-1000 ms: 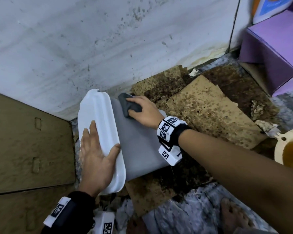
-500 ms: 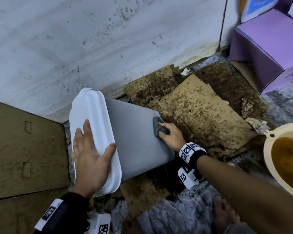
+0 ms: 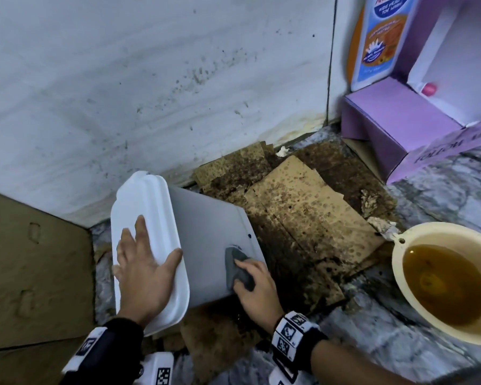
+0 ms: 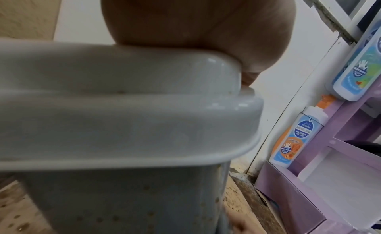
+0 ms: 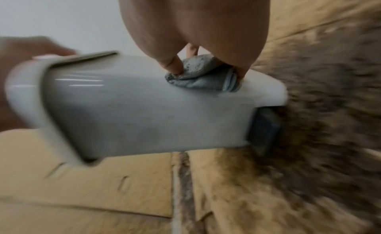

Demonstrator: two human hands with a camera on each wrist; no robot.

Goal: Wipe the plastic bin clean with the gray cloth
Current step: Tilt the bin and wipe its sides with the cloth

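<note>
Under my left hand [image 3: 143, 269] in the head view, fingers spread flat, the white lid [image 3: 147, 218] tops the tilted bin [image 3: 206, 232]; my right hand [image 3: 257, 290] grips the gray cloth [image 3: 235, 266] against the bin's side. In the left wrist view my palm [image 4: 195, 22] rests on the lid [image 4: 123, 107]. In the right wrist view, fingertips [image 5: 175, 66] pinch the cloth [image 5: 200, 79] onto the bin wall [image 5: 144, 115].

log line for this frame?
step: wiping bin side | left hand: flat on lid | right hand: pressing cloth on bin | bin: tilted
</note>
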